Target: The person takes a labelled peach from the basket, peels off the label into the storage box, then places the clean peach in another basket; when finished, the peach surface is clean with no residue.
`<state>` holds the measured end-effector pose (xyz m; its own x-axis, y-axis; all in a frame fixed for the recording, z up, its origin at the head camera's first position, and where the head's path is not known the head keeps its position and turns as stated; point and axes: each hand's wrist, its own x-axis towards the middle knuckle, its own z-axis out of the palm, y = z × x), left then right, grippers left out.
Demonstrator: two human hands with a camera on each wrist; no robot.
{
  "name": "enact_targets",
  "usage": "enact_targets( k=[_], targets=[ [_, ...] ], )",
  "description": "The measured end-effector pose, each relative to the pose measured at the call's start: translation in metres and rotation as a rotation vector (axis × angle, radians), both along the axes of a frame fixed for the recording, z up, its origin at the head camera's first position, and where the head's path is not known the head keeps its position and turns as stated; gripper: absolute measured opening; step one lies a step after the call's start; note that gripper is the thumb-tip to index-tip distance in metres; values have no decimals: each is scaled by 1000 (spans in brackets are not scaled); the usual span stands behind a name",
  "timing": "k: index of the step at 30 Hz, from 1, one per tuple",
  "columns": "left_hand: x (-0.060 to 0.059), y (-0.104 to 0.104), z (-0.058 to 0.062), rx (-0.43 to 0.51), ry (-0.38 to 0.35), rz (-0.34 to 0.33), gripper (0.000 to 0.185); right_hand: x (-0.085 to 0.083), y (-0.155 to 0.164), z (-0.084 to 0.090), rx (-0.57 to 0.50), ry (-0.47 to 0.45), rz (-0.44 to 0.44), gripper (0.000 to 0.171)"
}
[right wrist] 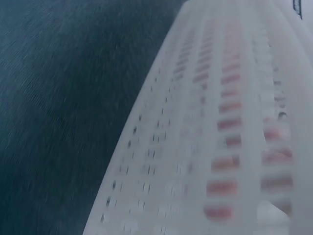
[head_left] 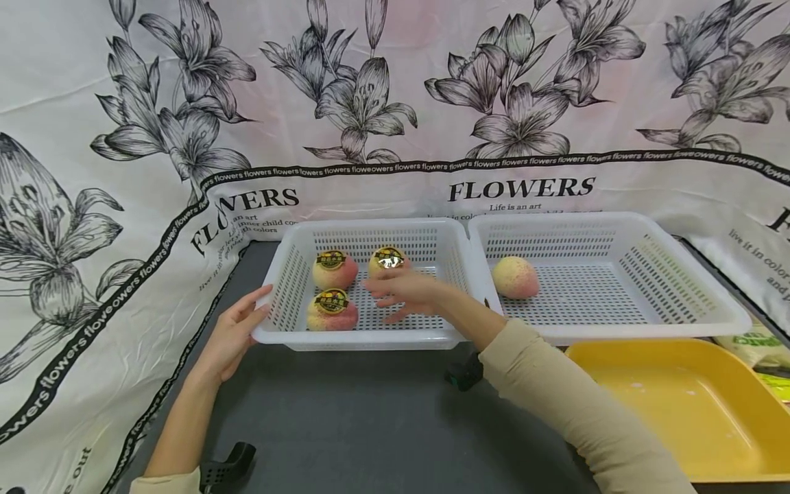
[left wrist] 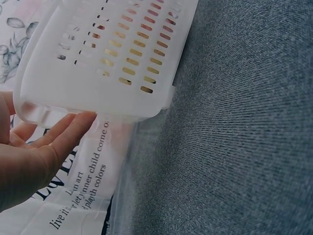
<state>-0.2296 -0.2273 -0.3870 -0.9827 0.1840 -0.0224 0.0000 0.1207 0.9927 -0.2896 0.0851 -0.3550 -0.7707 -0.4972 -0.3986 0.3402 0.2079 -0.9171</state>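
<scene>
Two peaches with black-and-gold stickers, the back peach (head_left: 333,269) and the front peach (head_left: 332,311), sit in the left half of a white slotted basket (head_left: 370,337). A third stickered peach (head_left: 387,259) lies near the basket's middle, its sticker shining. My right hand (head_left: 410,291) reaches in over the front rim beside that peach, fingers spread and holding nothing. At the basket's left end, my left hand (head_left: 231,336) touches the rim; in the left wrist view its fingers (left wrist: 73,129) extend along the rim's underside. The right wrist view is blurred, showing mostly the slotted basket wall (right wrist: 195,137).
A second white basket (head_left: 617,331) stands against the first on the right, with a peach (head_left: 515,278) showing no sticker. In front of it is a yellow tray (head_left: 679,412). Packets (head_left: 756,346) lie at the far right. A flower-printed cloth (head_left: 395,103) hangs behind.
</scene>
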Motion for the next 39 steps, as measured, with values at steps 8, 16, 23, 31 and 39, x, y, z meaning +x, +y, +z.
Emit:
enact_targets(
  k=[8,16,23,31,39],
  targets=[
    [1,0,1,-2,-18,8,54,-3,-35,-9,105,60,38,65],
    [0,1,-2,9,-1,6,54,5,-61,-15,228,129,46,82],
    [-2,1,-1,-3,-7,22,53,4,-74,-17,255,190,6,80],
    [-1,1,0,-5,-8,24,52,4,-80,-16,254,188,3,83],
    [0,0,1,-3,2,8,53,4,-77,-17,215,164,-23,82]
  ],
)
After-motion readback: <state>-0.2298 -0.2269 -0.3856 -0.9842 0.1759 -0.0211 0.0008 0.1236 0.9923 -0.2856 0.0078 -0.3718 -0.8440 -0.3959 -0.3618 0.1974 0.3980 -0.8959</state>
